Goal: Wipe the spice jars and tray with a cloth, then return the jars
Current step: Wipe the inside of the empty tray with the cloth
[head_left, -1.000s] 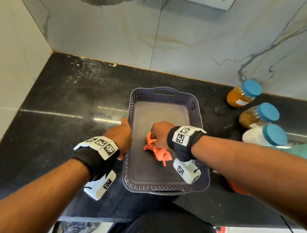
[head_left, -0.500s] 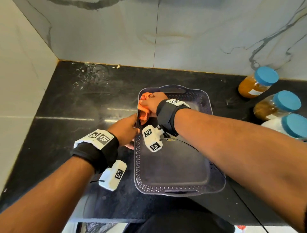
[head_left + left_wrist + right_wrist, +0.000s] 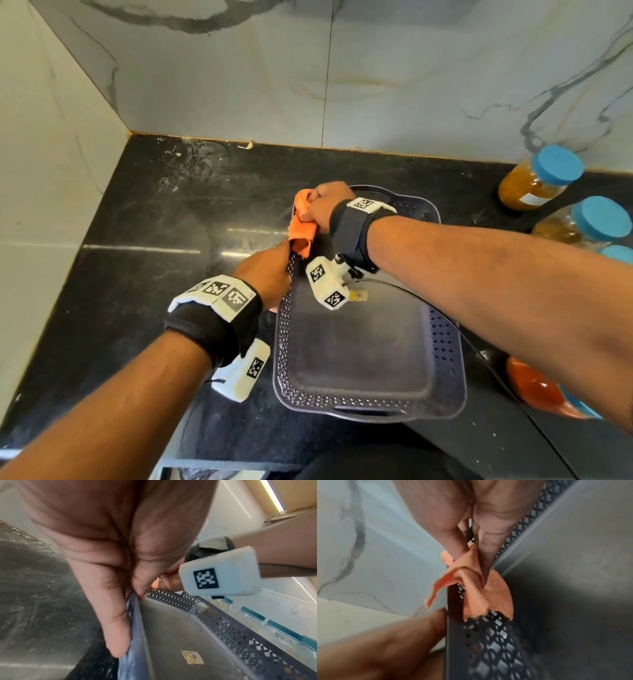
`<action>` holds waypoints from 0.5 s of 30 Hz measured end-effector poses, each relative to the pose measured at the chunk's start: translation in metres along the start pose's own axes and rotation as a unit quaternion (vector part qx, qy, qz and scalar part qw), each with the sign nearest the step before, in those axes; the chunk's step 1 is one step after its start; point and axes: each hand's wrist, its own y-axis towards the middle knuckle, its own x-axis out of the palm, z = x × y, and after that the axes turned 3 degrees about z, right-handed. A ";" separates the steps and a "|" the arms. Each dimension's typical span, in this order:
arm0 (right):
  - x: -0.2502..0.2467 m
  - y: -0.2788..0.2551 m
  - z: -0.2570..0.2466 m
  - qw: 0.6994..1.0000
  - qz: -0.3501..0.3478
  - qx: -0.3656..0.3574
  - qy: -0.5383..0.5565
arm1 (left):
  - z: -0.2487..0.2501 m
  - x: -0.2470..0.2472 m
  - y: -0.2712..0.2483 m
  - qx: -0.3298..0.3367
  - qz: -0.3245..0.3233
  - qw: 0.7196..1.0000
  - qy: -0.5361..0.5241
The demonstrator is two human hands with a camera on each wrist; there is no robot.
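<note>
Near side of tray (image 3: 373, 407) bare, sitting on the bench (image 3: 137, 212). Left hand (image 3: 265, 274) pinching the tray's left rim, fingers (image 3: 118, 632) curled round it. Further up, right hand (image 3: 323, 205) bunched tight around orange cloth (image 3: 301, 226) draped over the far-left corner edge. Jars (image 3: 537, 178) off right by the wall.

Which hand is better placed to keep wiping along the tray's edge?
The right hand: it grips the orange cloth against the tray wall's far-left corner. The left hand pinches the left rim, steadying it.
</note>
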 end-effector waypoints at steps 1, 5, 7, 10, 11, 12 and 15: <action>0.001 0.001 0.002 1.000 0.007 -0.001 -0.011 | 0.000 0.000 0.002 -0.002 0.001 1.000 0.001; 0.026 -0.035 0.026 0.995 -0.097 0.011 -0.019 | -0.002 0.000 0.003 -0.018 -0.018 0.997 -0.074; 0.039 -0.054 0.032 0.990 -0.135 0.026 -0.017 | -0.002 0.000 0.003 -0.014 -0.009 0.996 -0.086; 0.034 -0.043 0.025 0.993 -0.104 0.003 -0.060 | -0.002 0.001 0.003 -0.022 -0.003 0.995 -0.101; 0.027 -0.034 0.021 0.995 -0.077 -0.008 -0.068 | -0.004 0.001 0.004 -0.025 -0.001 0.994 -0.104; 0.018 -0.027 0.015 0.997 -0.058 -0.009 -0.045 | -0.003 0.000 0.004 -0.028 -0.002 0.994 -0.105; 0.001 -0.017 0.004 1.000 -0.007 0.002 0.021 | -0.005 0.000 0.006 -0.038 -0.018 0.987 -0.155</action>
